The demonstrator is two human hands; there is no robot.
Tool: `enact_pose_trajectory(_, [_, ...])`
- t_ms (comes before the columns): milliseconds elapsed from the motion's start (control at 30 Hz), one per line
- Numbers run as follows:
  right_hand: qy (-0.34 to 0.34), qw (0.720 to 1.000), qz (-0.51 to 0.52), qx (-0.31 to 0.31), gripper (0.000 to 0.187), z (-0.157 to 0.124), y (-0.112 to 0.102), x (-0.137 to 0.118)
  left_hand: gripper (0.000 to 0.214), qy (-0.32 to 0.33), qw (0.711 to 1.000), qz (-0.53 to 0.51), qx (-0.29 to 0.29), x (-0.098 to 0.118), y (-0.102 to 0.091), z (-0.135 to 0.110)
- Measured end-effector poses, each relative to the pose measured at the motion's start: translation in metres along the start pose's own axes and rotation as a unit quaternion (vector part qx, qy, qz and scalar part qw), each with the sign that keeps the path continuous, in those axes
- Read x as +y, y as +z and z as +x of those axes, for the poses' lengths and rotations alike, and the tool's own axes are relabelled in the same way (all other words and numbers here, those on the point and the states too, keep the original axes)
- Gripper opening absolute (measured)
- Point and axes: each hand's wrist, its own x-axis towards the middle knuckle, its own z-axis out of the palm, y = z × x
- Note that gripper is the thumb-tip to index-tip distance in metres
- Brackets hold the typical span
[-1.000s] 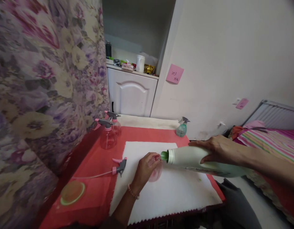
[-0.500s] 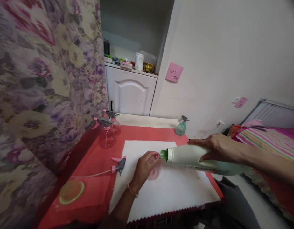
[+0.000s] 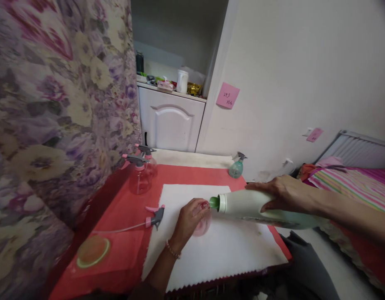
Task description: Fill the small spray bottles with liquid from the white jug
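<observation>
Over the white cloth (image 3: pixel 211 250), a big pale green bottle (image 3: pixel 258 207) is tipped on its side by the right hand (image 3: pixel 286 193), wrapped around its middle. It looks full and heavy, smooth, maybe slippery. A small pink bottle (image 3: pixel 202 223) is gripped by the left hand (image 3: pixel 189 218) right at the spout.

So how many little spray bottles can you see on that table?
4. Two pink spray bottles stand at the far left by the curtain, a green spray bottle by the wall, and a pink bottle, head off, in the left hand.
</observation>
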Motion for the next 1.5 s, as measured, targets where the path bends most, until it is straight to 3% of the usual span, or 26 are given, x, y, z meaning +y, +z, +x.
enact_pose_trajectory(1500, [0.030, 0.999, -0.013, -0.008, 0.057, 0.0018, -0.0024, -0.0042, 0.019, -0.004, 1.000, -0.009, 0.003, 0.0026, 0.0002, 0.0001])
